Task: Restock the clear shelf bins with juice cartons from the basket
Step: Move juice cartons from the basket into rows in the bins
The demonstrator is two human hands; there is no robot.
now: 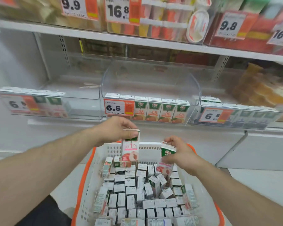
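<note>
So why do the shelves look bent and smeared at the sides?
Head view: the wide-angle lens bows the upper shelf; edges blur, so the left 6.5 tag smears while the middle 6.5 tag reads sharp; even store light, soft glare on the clear bin.

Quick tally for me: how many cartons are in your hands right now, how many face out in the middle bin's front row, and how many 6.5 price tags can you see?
Cartons held in hands: 2, one in the left hand and one in the right hand
Cartons in the middle bin front row: 6, two of them behind the tag
6.5 price tags: 3
Total: 11
</note>
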